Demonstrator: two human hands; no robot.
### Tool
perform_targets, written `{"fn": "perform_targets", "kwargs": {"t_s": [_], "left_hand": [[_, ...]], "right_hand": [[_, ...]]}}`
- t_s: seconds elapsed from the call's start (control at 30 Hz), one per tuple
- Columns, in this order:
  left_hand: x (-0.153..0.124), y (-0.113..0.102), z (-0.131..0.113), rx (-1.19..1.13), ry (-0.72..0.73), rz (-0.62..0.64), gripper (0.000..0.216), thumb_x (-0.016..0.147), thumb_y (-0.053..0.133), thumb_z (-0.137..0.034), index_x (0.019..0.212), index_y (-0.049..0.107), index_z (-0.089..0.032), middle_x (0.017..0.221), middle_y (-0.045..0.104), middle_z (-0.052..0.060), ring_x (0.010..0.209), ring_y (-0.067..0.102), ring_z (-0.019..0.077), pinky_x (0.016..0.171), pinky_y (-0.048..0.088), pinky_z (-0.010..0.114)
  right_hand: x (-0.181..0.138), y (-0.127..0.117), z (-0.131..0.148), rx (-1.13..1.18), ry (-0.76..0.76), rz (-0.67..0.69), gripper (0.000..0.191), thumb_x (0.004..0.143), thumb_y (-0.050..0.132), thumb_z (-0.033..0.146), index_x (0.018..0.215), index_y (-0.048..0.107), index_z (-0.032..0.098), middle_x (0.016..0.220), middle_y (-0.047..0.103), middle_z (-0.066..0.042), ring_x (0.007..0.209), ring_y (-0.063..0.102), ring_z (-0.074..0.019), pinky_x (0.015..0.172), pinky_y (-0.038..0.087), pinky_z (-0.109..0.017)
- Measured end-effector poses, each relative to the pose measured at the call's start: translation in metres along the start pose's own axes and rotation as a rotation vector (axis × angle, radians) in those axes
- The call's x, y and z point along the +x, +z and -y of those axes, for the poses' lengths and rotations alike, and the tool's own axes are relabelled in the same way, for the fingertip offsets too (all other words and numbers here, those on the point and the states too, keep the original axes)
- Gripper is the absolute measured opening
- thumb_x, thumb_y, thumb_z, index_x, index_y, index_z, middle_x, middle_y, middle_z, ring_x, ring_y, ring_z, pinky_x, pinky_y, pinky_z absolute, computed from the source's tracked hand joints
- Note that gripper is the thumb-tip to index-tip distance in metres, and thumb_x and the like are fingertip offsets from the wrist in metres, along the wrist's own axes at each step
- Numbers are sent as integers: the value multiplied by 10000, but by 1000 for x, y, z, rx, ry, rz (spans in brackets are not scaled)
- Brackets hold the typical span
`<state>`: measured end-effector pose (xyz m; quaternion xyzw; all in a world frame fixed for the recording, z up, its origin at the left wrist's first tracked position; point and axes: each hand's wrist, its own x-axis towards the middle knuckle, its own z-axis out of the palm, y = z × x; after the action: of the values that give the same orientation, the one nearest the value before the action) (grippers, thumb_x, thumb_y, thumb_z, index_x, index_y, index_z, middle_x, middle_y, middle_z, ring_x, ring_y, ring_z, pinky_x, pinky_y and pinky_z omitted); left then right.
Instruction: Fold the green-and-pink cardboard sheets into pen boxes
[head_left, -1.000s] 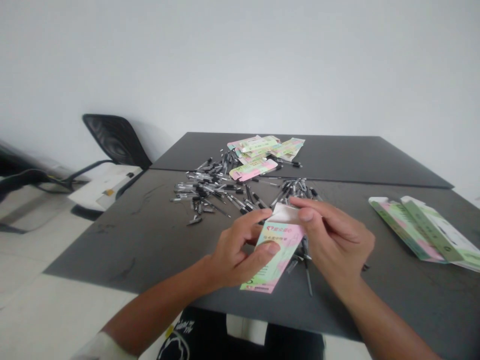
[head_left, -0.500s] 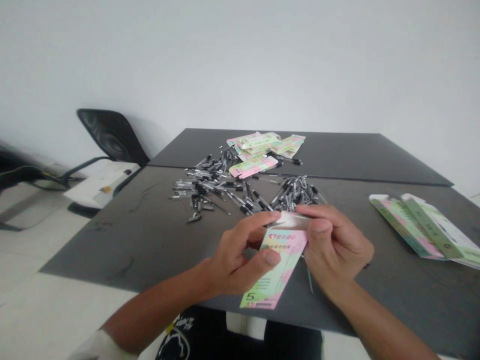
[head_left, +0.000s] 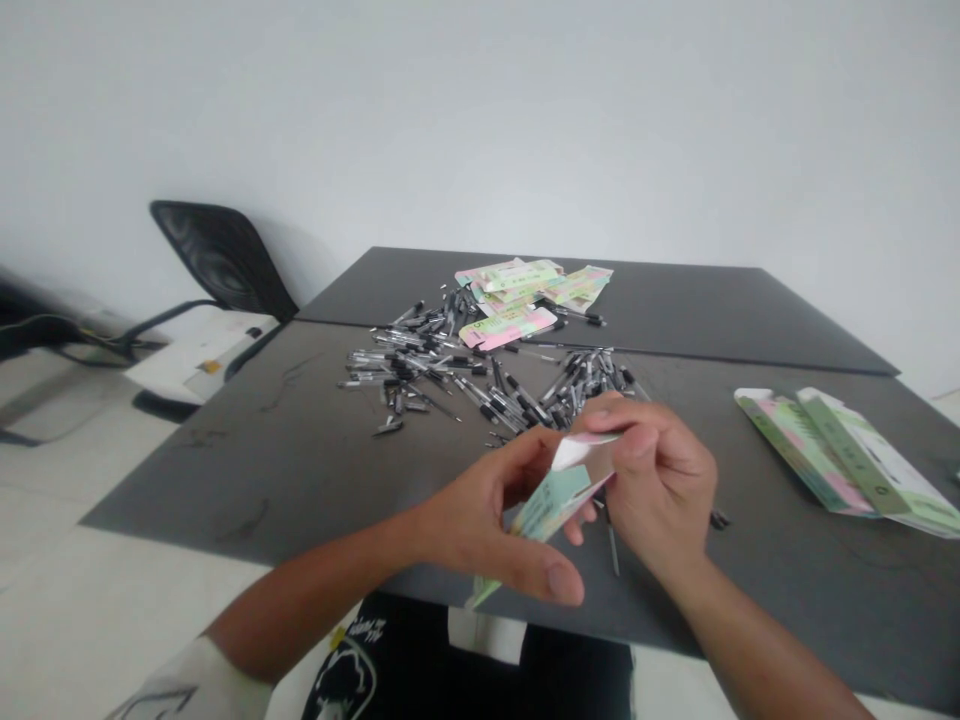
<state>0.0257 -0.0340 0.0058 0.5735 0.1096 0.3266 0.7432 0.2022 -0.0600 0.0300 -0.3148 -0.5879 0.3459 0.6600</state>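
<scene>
A small green and pink cardboard box (head_left: pixel 553 503) is held over the near edge of the table, tilted, its open top end facing away from me. Around its left side is my left hand (head_left: pixel 487 520), the fingers behind it and the thumb stretched out in front. My right hand (head_left: pixel 664 485) pinches the top right rim near the flaps. Part of the box is covered by my fingers, and I cannot see inside it fully. Just beyond my hands lies a loose heap of black and clear pens and pen parts (head_left: pixel 517 400).
Several similar flattened-looking boxes (head_left: pixel 517 285) lie beyond the pens on the dark table (head_left: pixel 300 480). More boxes (head_left: pixel 862 465) rest at the right. A black mesh chair (head_left: pixel 225 260) stands left of the table, with a white wall behind.
The box has turned in my hands, so its printed front has swung away and a narrow side shows. My right hand has shifted slightly left, and my left thumb has come away from the front.
</scene>
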Motion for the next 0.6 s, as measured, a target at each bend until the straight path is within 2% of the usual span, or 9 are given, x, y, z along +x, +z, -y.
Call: {"fn": "perform_targets", "kwargs": {"t_s": [0.03, 0.1, 0.17, 0.2, 0.27, 0.37, 0.47, 0.6], "left_hand": [[1, 0, -2, 29, 14, -48, 809, 607, 1078, -407, 1277, 657, -238, 1060, 715, 40, 880, 694, 184, 819, 568, 321], [4, 0, -8, 130, 60, -180, 783, 628, 1054, -328, 1287, 641, -242, 1049, 718, 25, 890, 685, 180, 801, 547, 295], [6, 0, -12, 273, 104, -335, 794, 619, 1039, -310, 1294, 625, -247, 1071, 728, 25, 931, 684, 193, 813, 530, 293], [7, 0, -14, 336, 118, -403, 795, 615, 1034, -326, 1292, 623, -247, 1094, 733, 31, 951, 683, 202, 822, 525, 298], [8, -2, -14, 413, 144, -489, 812, 604, 1029, -371, 1296, 624, -245, 1137, 736, 44, 990, 681, 223, 846, 526, 313], [8, -7, -11, 489, 173, -504, 841, 607, 1020, -365, 1337, 619, -247, 1203, 733, 56, 1051, 683, 246, 904, 531, 341], [8, -9, -8, 569, 190, -501, 849, 634, 1001, -321, 1381, 604, -255, 1262, 727, 65, 1095, 693, 261, 938, 539, 361], [8, -5, -8, 603, 168, -510, 780, 685, 962, -294, 1375, 601, -242, 1239, 741, 78, 1038, 715, 250, 890, 566, 358]], "right_hand": [[2, -1, -1, -26, -26, 3, 218, 1069, 672, 483, 1207, 769, 345, 1001, 790, -13, 542, 688, -119, 392, 531, -240], [8, -4, -4, -92, -141, -10, 402, 994, 757, 558, 1320, 727, 325, 1194, 790, -77, 907, 789, -226, 691, 676, -359], [14, -6, -8, -166, -291, -51, 519, 909, 839, 595, 1321, 712, 308, 1278, 739, -112, 1152, 731, -303, 918, 645, -481], [16, -7, -9, -212, -361, -87, 514, 868, 879, 590, 1268, 723, 306, 1241, 722, -108, 1146, 710, -308, 941, 619, -499], [16, -8, -10, -313, -455, -133, 452, 797, 959, 516, 1127, 739, 300, 1082, 696, -72, 997, 690, -277, 867, 590, -469], [11, -7, -9, -379, -456, -56, 390, 770, 1004, 330, 1064, 753, 275, 913, 709, -24, 821, 670, -222, 736, 547, -392], [5, -5, -6, -355, -367, 13, 359, 816, 959, 181, 1120, 784, 261, 882, 756, 2, 761, 678, -174, 695, 538, -337], [3, -1, 0, -321, -301, 19, 311, 854, 907, 105, 1101, 812, 270, 906, 796, 22, 777, 707, -137, 703, 555, -280]]}}
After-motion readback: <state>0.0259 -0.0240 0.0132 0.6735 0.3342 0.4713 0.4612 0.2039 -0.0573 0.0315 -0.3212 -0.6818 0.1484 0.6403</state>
